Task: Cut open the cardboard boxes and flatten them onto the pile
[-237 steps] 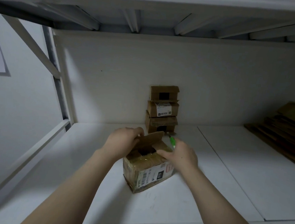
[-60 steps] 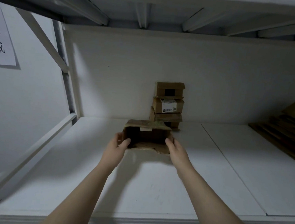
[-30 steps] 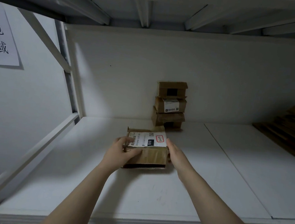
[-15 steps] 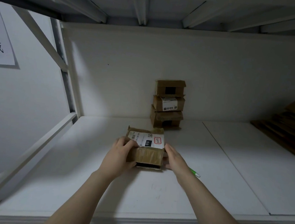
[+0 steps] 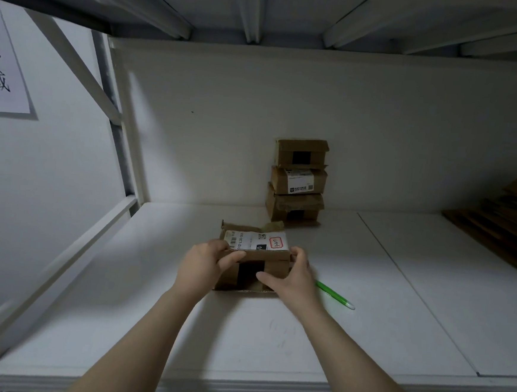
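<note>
Left hand [image 5: 205, 262] and right hand [image 5: 294, 276] clasp the labelled cardboard box [image 5: 255, 242] between them on the white shelf [image 5: 271, 336]; a green pen [image 5: 333, 294] lies just right, 3 stacked boxes [image 5: 297, 183] behind, the flattened pile [image 5: 502, 227] far right

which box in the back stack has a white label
The middle box of the three: its front carries a white label, while the top box and bottom box show only brown cardboard with a dark patch.
</note>
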